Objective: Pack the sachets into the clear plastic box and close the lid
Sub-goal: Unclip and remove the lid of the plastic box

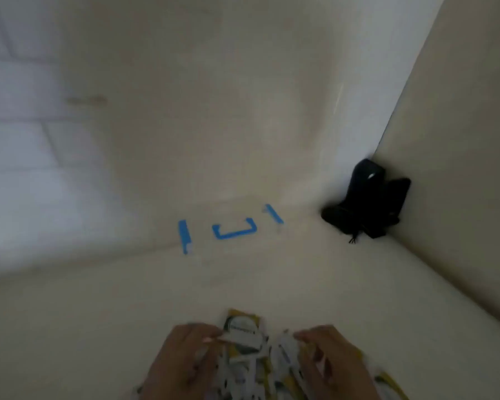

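Under both hands (254,359), blurred white-and-yellow sachets (244,332) lie heaped.

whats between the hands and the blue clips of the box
Nothing: in the head view, only bare white table separates the sachets under both hands from the blue clips of the barely visible clear box.

Quick head count from the table

Two hands were in there, left hand (182,356) and right hand (332,359), three blue clips (233,230), one black gadget (367,197), and a pile of sachets (243,333) too blurry to count.
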The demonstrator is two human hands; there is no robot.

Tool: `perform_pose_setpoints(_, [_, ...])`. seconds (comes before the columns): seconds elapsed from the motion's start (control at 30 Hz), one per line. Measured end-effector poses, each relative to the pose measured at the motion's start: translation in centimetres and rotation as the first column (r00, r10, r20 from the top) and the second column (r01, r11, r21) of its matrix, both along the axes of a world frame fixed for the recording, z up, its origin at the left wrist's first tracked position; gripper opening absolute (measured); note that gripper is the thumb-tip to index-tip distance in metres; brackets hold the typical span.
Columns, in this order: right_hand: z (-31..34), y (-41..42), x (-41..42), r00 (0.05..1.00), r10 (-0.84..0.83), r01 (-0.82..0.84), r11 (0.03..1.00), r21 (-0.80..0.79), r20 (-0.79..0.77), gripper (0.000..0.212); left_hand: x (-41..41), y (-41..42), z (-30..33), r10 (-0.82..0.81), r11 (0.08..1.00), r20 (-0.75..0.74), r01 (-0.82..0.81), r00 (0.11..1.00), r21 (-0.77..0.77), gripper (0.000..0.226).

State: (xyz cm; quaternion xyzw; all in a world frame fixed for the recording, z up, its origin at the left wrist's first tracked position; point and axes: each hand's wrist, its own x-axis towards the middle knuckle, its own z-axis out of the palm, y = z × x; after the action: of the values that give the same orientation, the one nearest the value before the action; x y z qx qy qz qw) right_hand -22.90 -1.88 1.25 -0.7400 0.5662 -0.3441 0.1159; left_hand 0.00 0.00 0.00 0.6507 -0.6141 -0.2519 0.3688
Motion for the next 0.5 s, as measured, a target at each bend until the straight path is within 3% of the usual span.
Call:
perform_pose_setpoints(0.07, [-0.1,1.0,-0.4,0.988,0.154,-0.151,0.981,0.12,-0.014,0.017,0.1,1.1,-0.5,-0.065,0.984,0.118,0.083,0.991,-0.157,0.028])
perform_pose_setpoints(0.17, [-0.2,2.5,-0.7,0.983,0.185,-0.185,0.981,0.066,0.006,0.015,0.1,2.1,-1.0,-0.091,0.964,0.171,0.13,0.981,-0.232,0.021])
perform_pose_setpoints(0.5, [-0.9,8.3,-2.7,0.978,0.2,-0.205,0.973,0.103,0.053,0.017,-0.8,6.9,-2.0,-0.076,0.978,0.198,0.112,0.977,-0.177,0.017])
